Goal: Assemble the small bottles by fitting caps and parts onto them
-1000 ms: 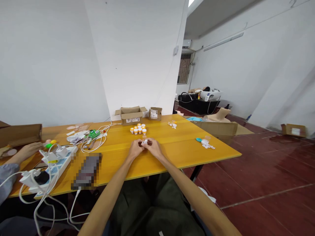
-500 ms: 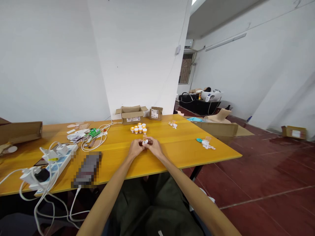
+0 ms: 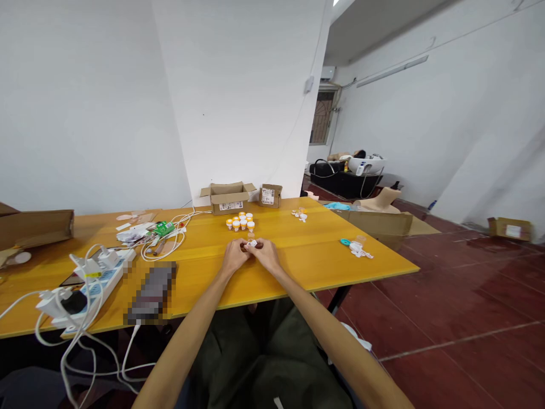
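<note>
My left hand (image 3: 233,255) and my right hand (image 3: 267,253) meet over the yellow table (image 3: 298,255), fingers pinched together on a small white piece (image 3: 252,243) held between them. What the piece is I cannot make out. Just beyond my hands stands a cluster of several small orange-and-white capped bottles (image 3: 240,221). Both forearms reach in from the bottom of the view.
Two open cardboard boxes (image 3: 227,197) sit at the table's far edge by a white pillar. A white power strip (image 3: 91,281) with plugs and cables lies at the left, a pixelated phone (image 3: 151,291) beside it. Small white and teal parts (image 3: 355,247) lie at the right.
A co-worker's hand and sleeve at the far left have left the view. My hands stay joined on the small piece, shifting it only slightly.
</note>
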`<state>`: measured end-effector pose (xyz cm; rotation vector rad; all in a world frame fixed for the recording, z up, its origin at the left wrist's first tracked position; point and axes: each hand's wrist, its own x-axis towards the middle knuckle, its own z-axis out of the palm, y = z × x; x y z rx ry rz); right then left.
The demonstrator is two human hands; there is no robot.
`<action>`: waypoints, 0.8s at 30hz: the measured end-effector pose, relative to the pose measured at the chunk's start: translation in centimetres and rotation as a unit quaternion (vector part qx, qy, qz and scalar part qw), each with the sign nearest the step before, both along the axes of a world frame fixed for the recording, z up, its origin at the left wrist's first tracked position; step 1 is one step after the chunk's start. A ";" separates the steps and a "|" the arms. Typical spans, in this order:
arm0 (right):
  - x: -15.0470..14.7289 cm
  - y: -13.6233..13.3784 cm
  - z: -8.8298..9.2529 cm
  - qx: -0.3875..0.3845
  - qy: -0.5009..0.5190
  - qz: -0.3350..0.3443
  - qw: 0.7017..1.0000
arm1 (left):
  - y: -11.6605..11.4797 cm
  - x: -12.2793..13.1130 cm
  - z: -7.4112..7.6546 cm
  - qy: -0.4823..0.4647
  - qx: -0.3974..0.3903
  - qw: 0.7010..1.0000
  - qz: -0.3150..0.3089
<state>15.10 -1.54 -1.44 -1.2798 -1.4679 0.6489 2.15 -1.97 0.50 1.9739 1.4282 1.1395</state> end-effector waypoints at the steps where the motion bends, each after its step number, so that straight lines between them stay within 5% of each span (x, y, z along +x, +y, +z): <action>1: 0.0 0.0 -0.1 0.003 0.000 -0.002 1.000 | 0.0 0.0 0.0 0.001 0.005 1.000 0.002; 11: 0.0 0.8 -1.2 0.031 -0.022 -0.023 0.999 | 0.6 -0.3 -0.8 0.013 0.025 1.000 0.008; 24: 0.3 0.4 -0.9 0.035 -0.052 -0.014 0.998 | 0.3 -0.2 -0.2 -0.026 -0.018 0.998 -0.047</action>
